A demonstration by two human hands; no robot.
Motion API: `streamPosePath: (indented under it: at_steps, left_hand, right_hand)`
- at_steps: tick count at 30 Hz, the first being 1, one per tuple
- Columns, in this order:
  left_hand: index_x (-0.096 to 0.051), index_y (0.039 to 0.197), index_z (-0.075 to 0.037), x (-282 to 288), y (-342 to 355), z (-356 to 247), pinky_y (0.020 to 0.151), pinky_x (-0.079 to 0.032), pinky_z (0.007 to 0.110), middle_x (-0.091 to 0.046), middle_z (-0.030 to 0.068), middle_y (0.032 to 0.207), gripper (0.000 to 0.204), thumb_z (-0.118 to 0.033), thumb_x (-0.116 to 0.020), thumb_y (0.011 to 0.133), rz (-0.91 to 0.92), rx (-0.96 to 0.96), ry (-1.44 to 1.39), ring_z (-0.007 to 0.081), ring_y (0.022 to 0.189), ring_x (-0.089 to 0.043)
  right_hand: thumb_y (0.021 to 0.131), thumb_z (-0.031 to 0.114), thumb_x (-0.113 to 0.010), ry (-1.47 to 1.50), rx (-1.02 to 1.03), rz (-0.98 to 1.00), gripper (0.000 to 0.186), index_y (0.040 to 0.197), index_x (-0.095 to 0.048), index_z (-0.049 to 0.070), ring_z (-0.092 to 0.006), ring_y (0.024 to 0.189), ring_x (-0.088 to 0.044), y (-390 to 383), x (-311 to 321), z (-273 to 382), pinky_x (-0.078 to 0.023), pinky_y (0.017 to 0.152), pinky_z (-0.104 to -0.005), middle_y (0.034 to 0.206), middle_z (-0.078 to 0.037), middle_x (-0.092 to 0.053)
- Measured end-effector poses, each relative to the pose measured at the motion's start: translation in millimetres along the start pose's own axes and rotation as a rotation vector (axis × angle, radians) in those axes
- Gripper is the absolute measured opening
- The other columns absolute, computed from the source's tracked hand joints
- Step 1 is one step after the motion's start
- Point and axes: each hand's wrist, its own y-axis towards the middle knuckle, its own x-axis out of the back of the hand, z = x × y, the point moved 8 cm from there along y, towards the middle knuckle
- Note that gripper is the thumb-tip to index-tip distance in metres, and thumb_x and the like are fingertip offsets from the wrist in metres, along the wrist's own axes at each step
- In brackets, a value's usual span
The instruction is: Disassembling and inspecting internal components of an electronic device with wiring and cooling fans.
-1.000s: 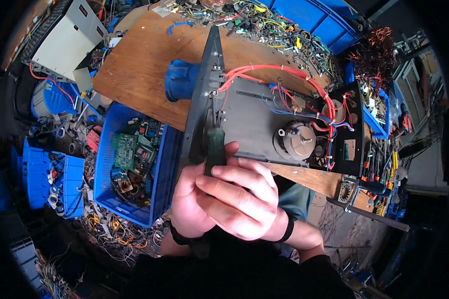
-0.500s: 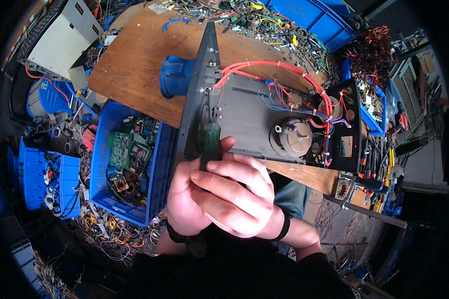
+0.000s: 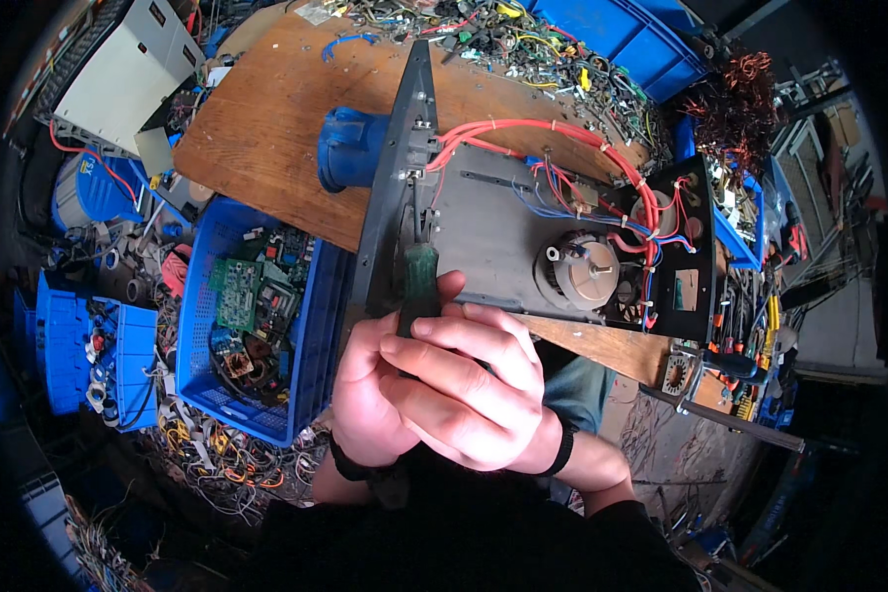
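Note:
Both my hands are closed around the green handle of a screwdriver (image 3: 421, 271). My left hand (image 3: 365, 400) wraps it from the left, and my right hand (image 3: 474, 385) overlaps from the right, hiding the handle's lower end. The thin shaft points away from me to a metal terminal (image 3: 416, 176) on the inner side of a dark grey metal panel (image 3: 393, 168). Thick red wires (image 3: 523, 128) run from there across the open metal casing (image 3: 488, 222) to its right end. A blue round socket (image 3: 350, 150) sticks out of the panel's left side. Inside the casing sits a round motor-like part (image 3: 580, 271).
The casing rests on a wooden table (image 3: 266, 118). At left below stands a blue crate (image 3: 252, 419) with green circuit boards (image 3: 237, 296). Cable scraps (image 3: 523, 49) pile up at the far edge beside a blue bin (image 3: 622, 39). A metal clamp-like piece (image 3: 677, 375) sits at the table's near right.

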Motion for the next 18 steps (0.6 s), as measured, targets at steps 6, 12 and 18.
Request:
streamPosePath:
  at_steps: [6, 12, 18]
  left_hand:
    - [-0.054, 0.143, -0.009, -5, 1, 21, 0.099, -0.046, 0.017, -0.061, -0.0099, 0.113, 0.049, -0.031, -0.069, 0.101, 0.188, 0.141, -0.452, -0.0005, 0.106, -0.058]
    - [-0.055, 0.141, -0.009, 29, 1, -2, 0.1, -0.046, 0.017, -0.062, -0.0099, 0.118, 0.045, -0.027, -0.067, 0.102, 0.044, -0.006, -0.184, 0.0004, 0.111, -0.059]
    - [-0.055, 0.141, -0.009, 29, -1, -5, 0.103, -0.046, 0.021, -0.063, -0.0073, 0.122, 0.042, -0.026, -0.065, 0.104, 0.045, -0.068, -0.118, 0.0045, 0.116, -0.059]
  right_hand:
    - [0.077, 0.013, -0.08, 0.023, 0.008, 0.027, 0.023, 0.099, -0.075, 0.009, -0.0266, 0.112, -0.07, 0, -1, 0, -0.058, 0.096, -0.0426, 0.116, -0.01, -0.076]
    - [0.076, 0.013, -0.079, 0.05, 0.012, 0.102, 0.025, 0.1, -0.075, 0.009, -0.024, 0.114, -0.069, 8, -2, 0, -0.054, 0.1, -0.0407, 0.121, -0.01, -0.075]
    - [0.077, 0.016, -0.078, 0.053, 0.026, 0.166, 0.028, 0.104, -0.076, 0.01, -0.0221, 0.115, -0.068, 16, -2, 1, -0.052, 0.103, -0.0415, 0.125, -0.008, -0.073]
